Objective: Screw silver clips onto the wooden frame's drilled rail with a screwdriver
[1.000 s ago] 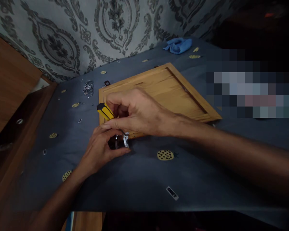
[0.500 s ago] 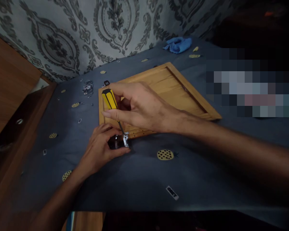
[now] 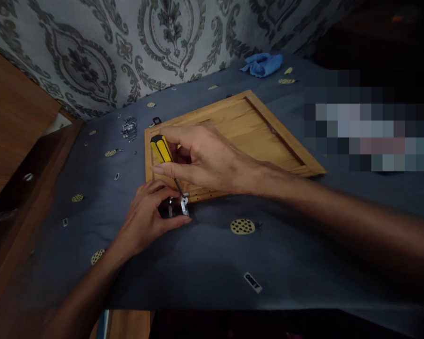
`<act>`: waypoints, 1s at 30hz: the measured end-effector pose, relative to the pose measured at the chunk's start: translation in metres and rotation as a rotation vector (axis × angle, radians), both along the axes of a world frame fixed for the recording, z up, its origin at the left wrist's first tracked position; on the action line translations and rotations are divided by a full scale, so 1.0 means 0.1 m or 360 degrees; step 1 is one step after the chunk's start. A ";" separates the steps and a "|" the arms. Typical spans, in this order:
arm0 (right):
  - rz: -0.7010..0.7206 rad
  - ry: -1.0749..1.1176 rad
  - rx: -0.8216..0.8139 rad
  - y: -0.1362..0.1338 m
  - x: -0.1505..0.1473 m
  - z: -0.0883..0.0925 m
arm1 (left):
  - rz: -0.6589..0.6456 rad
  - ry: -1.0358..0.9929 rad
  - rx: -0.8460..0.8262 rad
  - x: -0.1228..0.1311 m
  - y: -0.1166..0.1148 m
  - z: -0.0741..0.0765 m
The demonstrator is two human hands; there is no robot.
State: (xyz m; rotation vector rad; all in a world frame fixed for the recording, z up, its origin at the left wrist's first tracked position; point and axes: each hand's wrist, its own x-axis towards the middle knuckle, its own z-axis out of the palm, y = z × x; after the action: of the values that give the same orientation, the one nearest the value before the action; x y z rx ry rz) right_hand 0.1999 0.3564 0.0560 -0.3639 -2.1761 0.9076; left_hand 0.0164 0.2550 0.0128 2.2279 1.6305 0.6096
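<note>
A yellow and black screwdriver (image 3: 162,149) is gripped by its handle between the thumb and fingers of my right hand (image 3: 212,157). Its shaft slants down to a shiny metal hinge (image 3: 184,205) at the near left edge of a wooden cabinet door (image 3: 245,132). My left hand (image 3: 146,214) holds the hinge between thumb and fingers, steadying it against the door's frame. Small dark holes dot the frame edge beside the hinge. The exact contact between the screwdriver tip and the screw is too small to make out.
A pile of metal hardware (image 3: 129,128) lies on the dark pineapple-print cloth (image 3: 212,263), left of the door. A small black object (image 3: 157,121) is by the door's far left corner. Farther back lies a crumpled blue cloth (image 3: 262,65). Wooden furniture (image 3: 19,127) borders the left side.
The screwdriver handle has turned slightly and dipped a little with my right hand. My left hand stays on the hinge, and the door has not visibly moved.
</note>
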 end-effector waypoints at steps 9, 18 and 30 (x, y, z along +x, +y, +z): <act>0.0081 -0.0144 -0.0160 -0.08 0.03 0.13 | 0.0116 0.0007 -0.0091 0.02 -0.01 0.02; 0.0392 -0.0412 -0.0190 0.02 0.18 0.25 | 0.0123 0.0061 -0.0001 0.00 -0.01 0.00; 0.0177 -0.0474 0.0128 0.07 0.18 0.23 | 0.0075 0.0061 -0.0003 -0.02 -0.01 -0.01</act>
State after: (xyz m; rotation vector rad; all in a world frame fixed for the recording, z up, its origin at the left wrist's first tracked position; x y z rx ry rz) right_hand 0.2181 0.3632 0.0787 -0.3602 -2.5191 0.8675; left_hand 0.0146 0.2540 0.0114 2.2186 1.7057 0.5806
